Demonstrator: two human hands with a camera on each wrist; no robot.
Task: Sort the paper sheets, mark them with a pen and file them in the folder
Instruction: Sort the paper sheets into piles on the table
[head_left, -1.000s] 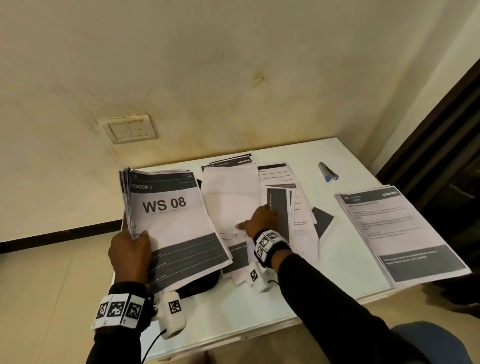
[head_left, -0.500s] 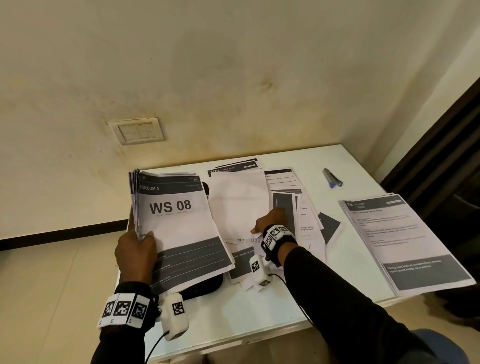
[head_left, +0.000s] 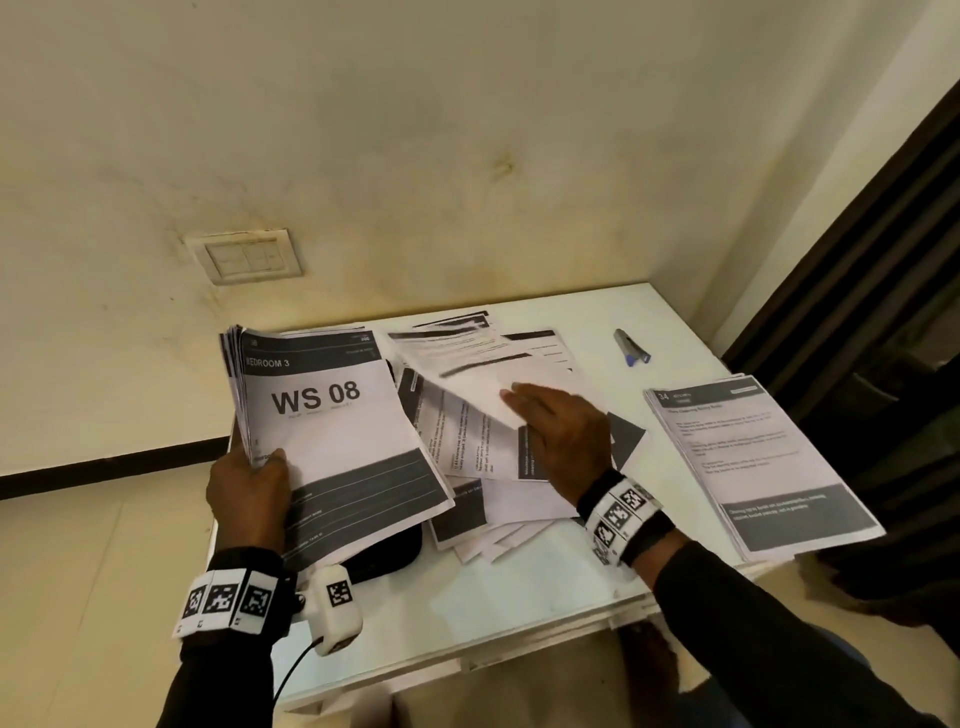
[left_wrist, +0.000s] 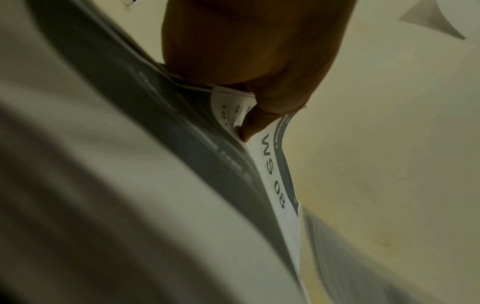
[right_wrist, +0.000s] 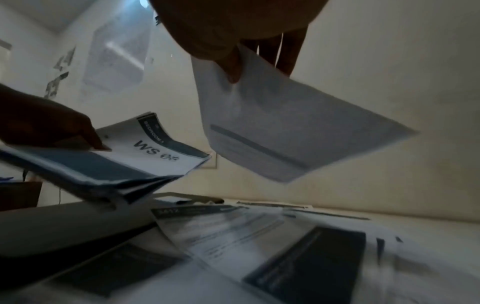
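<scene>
My left hand (head_left: 254, 478) grips a thick stack of sheets (head_left: 332, 431) headed "WS 08" above the table's left side; the thumb presses its lower left corner (left_wrist: 249, 127). My right hand (head_left: 561, 436) pinches a single sheet (head_left: 478, 374) between thumb and fingers and holds it lifted over the loose pile of sheets (head_left: 498, 499) in the middle; the sheet (right_wrist: 285, 127) hangs face down in the right wrist view. A neat pile of sheets (head_left: 753, 457) lies at the right. A pen (head_left: 631, 347) with a blue cap lies at the back right. A dark folder (head_left: 384, 551) shows under the held stack.
The white table (head_left: 519, 597) stands against a cream wall with a switch plate (head_left: 244, 257). A dark curtain or door frame (head_left: 883, 291) rises at the right. The table's front edge is near my forearms.
My right hand was pressing on the loose pile; now it has picked one sheet up off it and lifted it. The left hand still holds the "WS 08" stack.
</scene>
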